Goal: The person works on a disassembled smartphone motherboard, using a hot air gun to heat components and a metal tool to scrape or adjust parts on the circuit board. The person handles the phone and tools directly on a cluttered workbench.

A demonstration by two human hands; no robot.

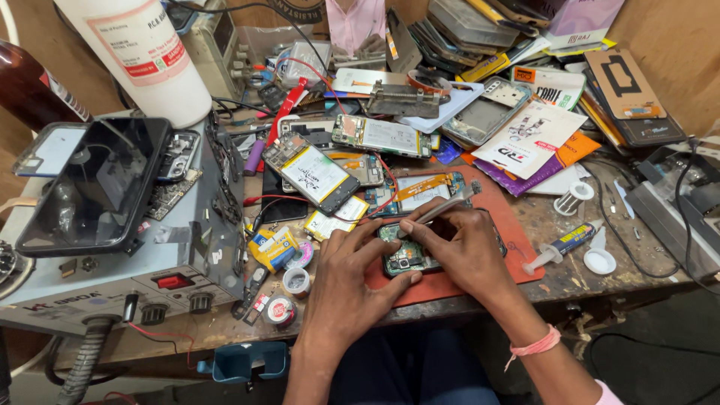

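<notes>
On the orange mat (517, 247), the left hand (352, 281) is pinning an opened phone (401, 259), fingers spread narrow along its left edge, while the right hand (465, 247) is gripping tweezers (439, 210) slanting down-left onto the phone's upper end

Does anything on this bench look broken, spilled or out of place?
Nothing looks spilled. The opened phone under the left hand and right hand has its back off, circuit board bare, as do several other phones behind it. The tweezers sit in the right hand. A glue tube lies uncapped beside the red mat.
</notes>
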